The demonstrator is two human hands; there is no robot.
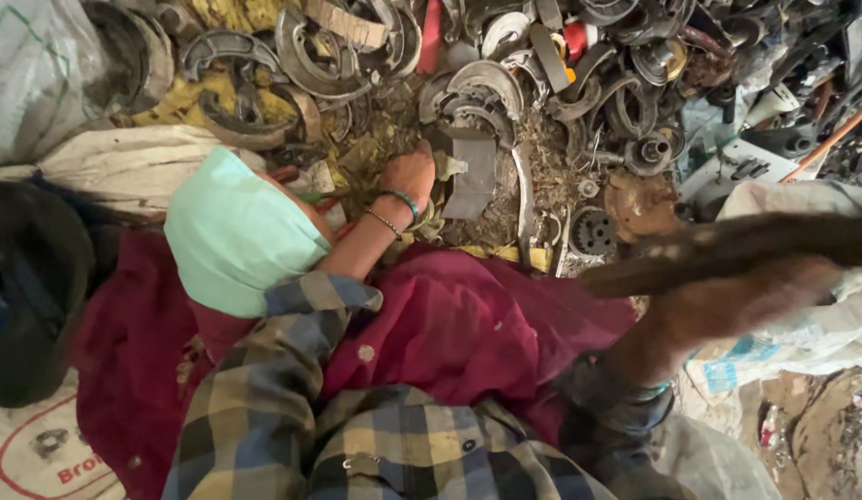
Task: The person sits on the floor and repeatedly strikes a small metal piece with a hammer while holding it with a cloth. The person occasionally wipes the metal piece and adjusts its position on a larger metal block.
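Note:
My left hand (409, 176), with bangles on the wrist, reaches down into a heap of rusty curved metal brake shoes (477, 88). Its fingers are curled into the dirt and scrap beside a flat grey metal piece (474, 171); I cannot see whether they hold anything. My right hand (727, 310) is blurred by motion at the right. It seems closed around a long dark brown bar (755, 243) that stretches to the right edge. A plaid sleeve (292, 370), maroon cloth (468, 324) and a pale green mask (232, 231) fill the near view.
Scrap metal covers the ground ahead: curved shoes, a round gear-like disc (593, 231), a rusty plate (639, 204), a red piece (431, 32). White woven sacks lie at the left (125, 162) and right (811, 199). A dark bag (33, 296) sits at far left.

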